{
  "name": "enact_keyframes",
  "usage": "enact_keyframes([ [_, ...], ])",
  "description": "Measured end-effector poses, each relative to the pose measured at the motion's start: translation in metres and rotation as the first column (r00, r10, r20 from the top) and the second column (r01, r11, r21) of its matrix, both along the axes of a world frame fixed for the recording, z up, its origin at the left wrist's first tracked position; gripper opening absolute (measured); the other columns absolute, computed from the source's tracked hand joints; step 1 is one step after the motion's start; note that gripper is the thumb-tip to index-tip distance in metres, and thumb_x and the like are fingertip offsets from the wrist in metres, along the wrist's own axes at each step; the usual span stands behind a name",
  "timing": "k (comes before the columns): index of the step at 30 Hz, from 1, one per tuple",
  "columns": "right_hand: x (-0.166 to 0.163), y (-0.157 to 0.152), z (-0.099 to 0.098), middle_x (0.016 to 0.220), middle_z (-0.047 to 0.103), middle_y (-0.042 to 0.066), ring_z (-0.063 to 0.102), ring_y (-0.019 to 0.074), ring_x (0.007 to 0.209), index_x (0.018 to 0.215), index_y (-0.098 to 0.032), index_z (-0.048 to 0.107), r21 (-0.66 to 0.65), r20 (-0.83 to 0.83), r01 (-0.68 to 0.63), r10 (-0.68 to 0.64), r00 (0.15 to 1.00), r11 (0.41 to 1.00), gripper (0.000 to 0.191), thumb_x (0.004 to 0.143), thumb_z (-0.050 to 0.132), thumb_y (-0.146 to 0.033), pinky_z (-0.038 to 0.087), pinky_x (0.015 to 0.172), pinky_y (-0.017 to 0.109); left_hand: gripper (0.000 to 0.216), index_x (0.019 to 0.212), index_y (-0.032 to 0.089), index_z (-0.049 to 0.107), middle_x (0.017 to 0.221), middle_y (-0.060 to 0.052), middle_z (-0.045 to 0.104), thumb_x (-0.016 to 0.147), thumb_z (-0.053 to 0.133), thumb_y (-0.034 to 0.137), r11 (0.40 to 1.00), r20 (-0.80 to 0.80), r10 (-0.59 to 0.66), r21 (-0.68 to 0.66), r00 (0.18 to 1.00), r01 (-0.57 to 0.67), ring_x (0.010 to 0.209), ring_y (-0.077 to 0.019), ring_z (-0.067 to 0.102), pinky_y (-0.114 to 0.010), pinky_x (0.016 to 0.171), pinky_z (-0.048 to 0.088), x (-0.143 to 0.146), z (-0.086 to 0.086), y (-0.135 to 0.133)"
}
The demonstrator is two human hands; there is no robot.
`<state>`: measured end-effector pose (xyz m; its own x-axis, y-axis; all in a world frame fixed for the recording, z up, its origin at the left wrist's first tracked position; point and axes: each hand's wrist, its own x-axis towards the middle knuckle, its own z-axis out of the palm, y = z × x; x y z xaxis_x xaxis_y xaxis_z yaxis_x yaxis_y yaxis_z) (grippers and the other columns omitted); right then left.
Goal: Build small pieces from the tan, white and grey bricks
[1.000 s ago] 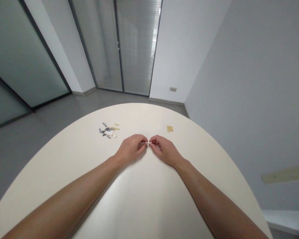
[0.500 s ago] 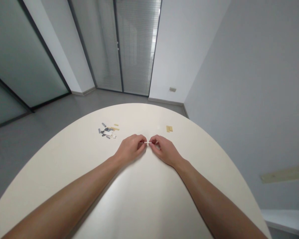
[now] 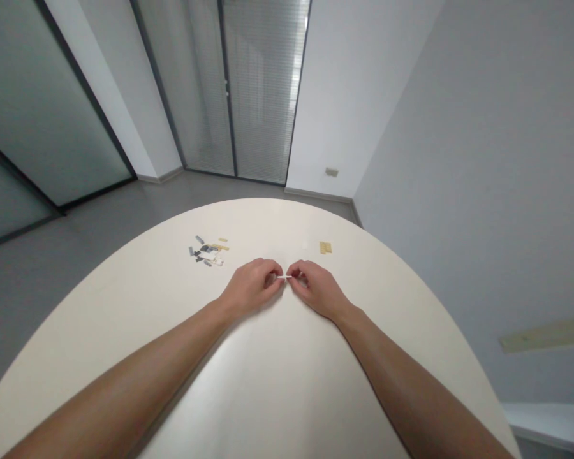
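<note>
My left hand [image 3: 251,285] and my right hand [image 3: 313,288] meet over the middle of a round cream table [image 3: 268,382]. Both are closed in a pinch on the two ends of a small thin white piece [image 3: 282,276], held just above the tabletop. A loose heap of small grey, tan and white pieces [image 3: 205,251] lies to the far left of my left hand. A small tan flat piece [image 3: 325,247] lies on its own beyond my right hand.
The table's far edge curves just past the pieces. Beyond it are a grey floor, glass partitions [image 3: 38,115] on the left, a door with blinds [image 3: 263,89] and a white wall on the right.
Both hands stay pinched on the white piece; they have barely shifted. Nothing else on the table has moved.
</note>
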<state>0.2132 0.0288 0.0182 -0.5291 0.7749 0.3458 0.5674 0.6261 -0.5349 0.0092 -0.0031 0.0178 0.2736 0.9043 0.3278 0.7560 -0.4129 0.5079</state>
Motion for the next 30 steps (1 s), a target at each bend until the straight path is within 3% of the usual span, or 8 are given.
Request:
enact_keyframes([
  [30, -0.0003, -0.0007, 0.0004, 0.093, 0.069, 0.001, 0.062, 0.0163, 0.085, 0.101, -0.022, 0.062, 0.008, 0.005, 0.013, -0.014, 1.0, 1.0, 0.011, 0.09, 0.064, -0.023, 0.045, 0.078, 0.028, 0.015, 0.103, 0.023, 0.064, 0.096, -0.001, 0.069, 0.093, 0.058, 0.031, 1.0, 0.035, -0.005, 0.002, 0.999, 0.005, 0.088, -0.0183, 0.063, -0.03, 0.075, 0.045, -0.0004, -0.0029, 0.0024],
])
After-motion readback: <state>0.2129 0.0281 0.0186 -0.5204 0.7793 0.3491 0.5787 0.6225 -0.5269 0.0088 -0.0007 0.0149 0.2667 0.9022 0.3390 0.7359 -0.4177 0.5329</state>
